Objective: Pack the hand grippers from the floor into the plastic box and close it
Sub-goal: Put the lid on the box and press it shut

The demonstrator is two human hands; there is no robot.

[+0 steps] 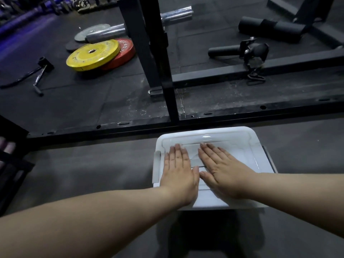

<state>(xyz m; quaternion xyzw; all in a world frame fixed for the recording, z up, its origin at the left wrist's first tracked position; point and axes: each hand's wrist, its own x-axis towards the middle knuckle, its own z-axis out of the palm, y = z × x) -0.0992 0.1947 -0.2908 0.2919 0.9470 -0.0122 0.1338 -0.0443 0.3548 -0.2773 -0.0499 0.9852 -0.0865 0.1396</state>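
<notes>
One lidded box (pixel 235 147); gym floor (pixel 89 165) (dark)

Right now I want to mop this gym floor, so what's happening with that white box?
A person presses the left hand and right hand flat on the white translucent plastic box lid, which sits over the box on the dark rubber floor. No hand grippers lie in view, so packing looks done; whether the lid has clicked shut cannot be told.

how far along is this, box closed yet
Done: no hand grippers show on the floor nearby, and the white box lid is on. In hand: left hand and right hand press flat on it. Left: checking the side clip; I cannot tell if it is snapped.
</notes>
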